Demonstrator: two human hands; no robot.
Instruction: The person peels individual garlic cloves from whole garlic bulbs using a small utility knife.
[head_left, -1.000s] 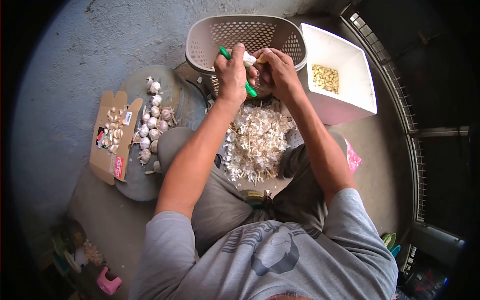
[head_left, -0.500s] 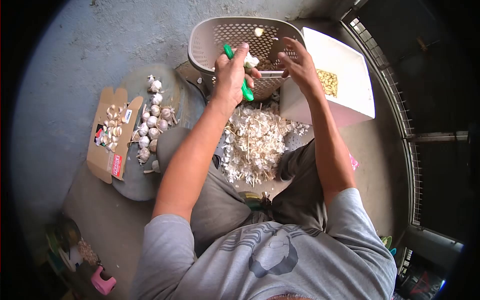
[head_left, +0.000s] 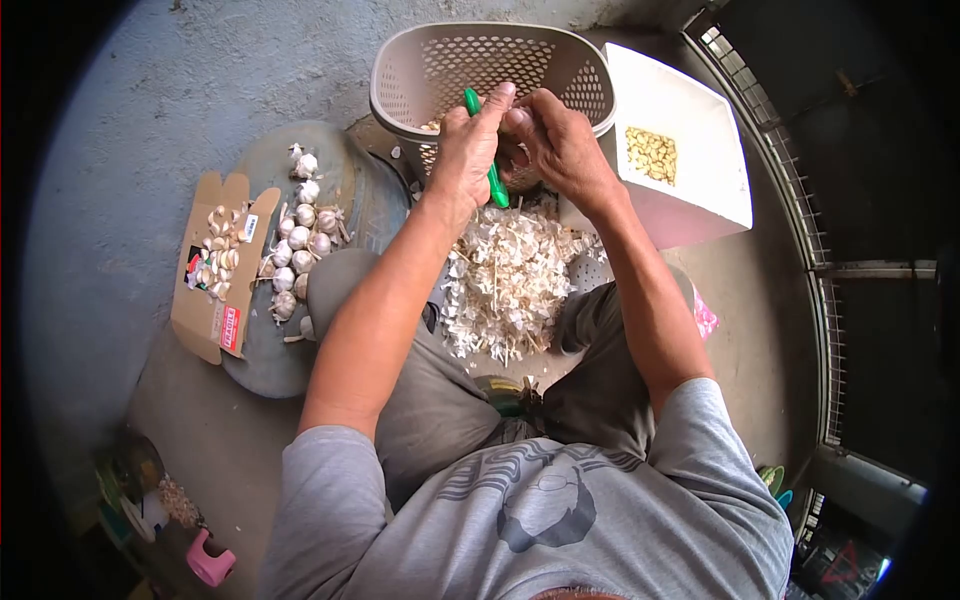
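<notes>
My left hand [head_left: 468,150] is closed around a slim green tool [head_left: 497,188], its two ends sticking out above and below the fist. My right hand [head_left: 562,145] meets it over the near rim of the grey perforated basket [head_left: 393,100], fingers curled and pinched against the left fingertips. What lies between the fingertips is hidden, and I cannot tell what the right fingers grip. Some garlic cloves [head_left: 431,126] show inside the basket. Right below the hands, a heap of papery garlic skins [head_left: 505,285] covers the floor between my feet.
Whole garlic bulbs [head_left: 299,237] lie on a round grey stand [head_left: 345,170] at left, beside an opened cardboard box [head_left: 205,310] holding loose cloves [head_left: 218,255]. At right, a white foam box [head_left: 690,110] contains peeled cloves [head_left: 652,155]. A metal grille [head_left: 790,190] borders the right side.
A pale clove in the air over the basket is gone from view. My right hand has moved left from open and apart to meet my left hand, covering the white garlic seen there.
</notes>
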